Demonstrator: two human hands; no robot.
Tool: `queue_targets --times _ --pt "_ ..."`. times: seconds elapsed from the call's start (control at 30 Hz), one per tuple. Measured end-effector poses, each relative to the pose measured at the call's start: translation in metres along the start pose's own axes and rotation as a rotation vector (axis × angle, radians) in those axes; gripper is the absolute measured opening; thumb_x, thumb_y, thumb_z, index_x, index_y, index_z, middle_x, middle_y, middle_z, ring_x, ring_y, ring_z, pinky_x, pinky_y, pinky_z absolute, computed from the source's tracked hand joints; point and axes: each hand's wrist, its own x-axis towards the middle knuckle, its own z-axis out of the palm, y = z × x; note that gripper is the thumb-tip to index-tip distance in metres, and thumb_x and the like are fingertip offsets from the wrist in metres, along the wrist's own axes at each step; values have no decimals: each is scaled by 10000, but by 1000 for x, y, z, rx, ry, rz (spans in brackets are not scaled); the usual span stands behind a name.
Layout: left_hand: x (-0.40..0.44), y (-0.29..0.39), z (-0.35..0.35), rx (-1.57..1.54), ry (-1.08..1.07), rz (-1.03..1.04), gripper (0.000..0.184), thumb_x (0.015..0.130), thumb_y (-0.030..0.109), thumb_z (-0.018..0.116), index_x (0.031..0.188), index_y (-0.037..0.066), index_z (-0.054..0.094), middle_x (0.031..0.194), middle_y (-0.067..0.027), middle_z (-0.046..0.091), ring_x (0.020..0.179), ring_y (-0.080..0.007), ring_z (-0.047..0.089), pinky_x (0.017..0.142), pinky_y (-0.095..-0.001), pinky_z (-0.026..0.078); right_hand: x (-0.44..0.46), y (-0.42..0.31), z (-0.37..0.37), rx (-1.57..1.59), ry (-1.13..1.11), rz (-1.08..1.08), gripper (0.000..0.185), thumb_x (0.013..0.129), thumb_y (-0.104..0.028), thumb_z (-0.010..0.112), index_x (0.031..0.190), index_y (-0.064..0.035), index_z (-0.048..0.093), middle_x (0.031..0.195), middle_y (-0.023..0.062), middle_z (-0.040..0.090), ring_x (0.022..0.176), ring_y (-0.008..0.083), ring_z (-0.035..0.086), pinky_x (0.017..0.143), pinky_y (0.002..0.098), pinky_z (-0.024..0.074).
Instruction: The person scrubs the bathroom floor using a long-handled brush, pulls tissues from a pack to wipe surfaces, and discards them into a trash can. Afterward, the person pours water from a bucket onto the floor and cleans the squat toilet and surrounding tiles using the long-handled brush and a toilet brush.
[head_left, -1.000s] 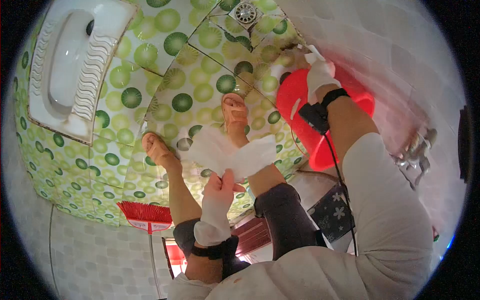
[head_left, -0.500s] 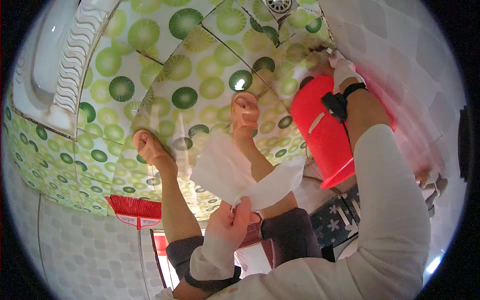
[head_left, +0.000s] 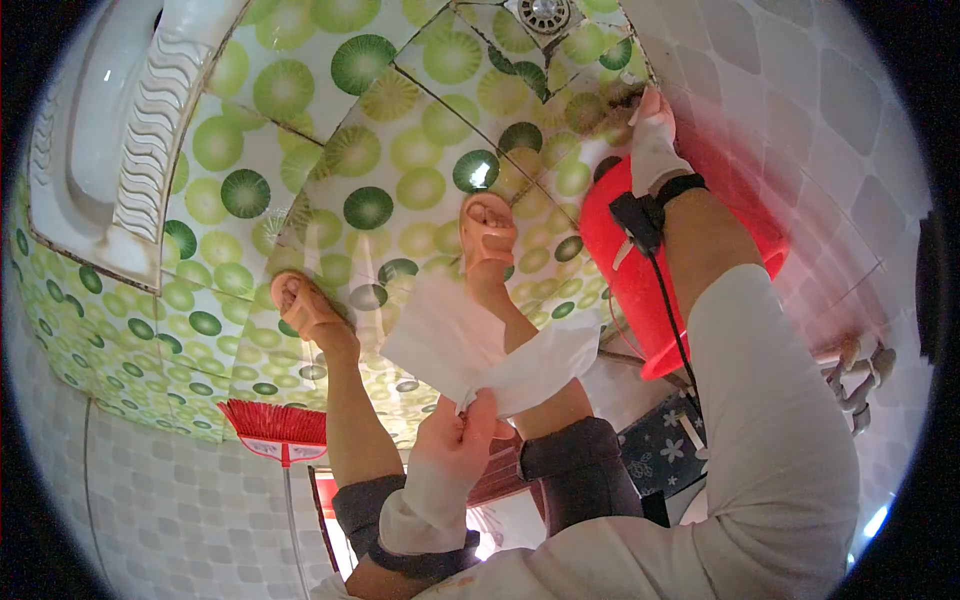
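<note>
My left hand is closed, pinching white tissue paper that fans out in two loose flaps above my legs. My right hand reaches down to the floor corner by the tiled wall, beyond a red plastic bucket. Its fingers look pressed together at the dark, stained corner; anything in them is too small to make out. A black strap with a small box and cable sits on my right wrist, over the bucket.
A round floor drain lies near the dirty tile joints. At the left stands a white ceramic squat toilet with a ridged footrest. A red broom leans at the lower left. My feet in orange slippers rest on the green-patterned floor.
My right hand has shifted slightly up and left along the corner, and its wrist cable now shows across the bucket. My left hand keeps the tissue paper in nearly the same place.
</note>
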Motion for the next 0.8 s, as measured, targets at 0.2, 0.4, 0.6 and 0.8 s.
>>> queue_targets --times 0.2,0.4,0.6,0.8 --pt "-5 5 -2 38 -8 -32 259 953 160 477 1115 -42 498 927 -121 648 657 -149 639 599 -263 525 -30 -36 -1 377 -130 256 454 889 -230 517 1256 34 478 1059 154 611 876 240 574 792 352 458" --pt "-8 8 -3 23 15 -37 262 956 175 480 1108 -36 507 909 -113 656 671 -145 643 611 -243 502 -22 7 22 267 -17 188 447 881 -303 503 1186 22 534 883 126 626 747 246 557 669 376 447" --pt "-8 7 -2 -3 7 -14 251 960 170 475 1106 -32 503 912 -110 657 688 -141 647 617 -235 494 -48 -53 -2 -92 -66 93 591 885 -500 413 1062 29 609 979 201 646 893 288 605 747 373 459" --pt "-8 8 -3 10 4 29 253 962 162 470 1112 -39 499 913 -112 654 687 -146 647 620 -238 498 -5 2 16 103 -170 302 454 879 -399 477 1060 -7 619 913 97 628 699 195 562 624 347 459"
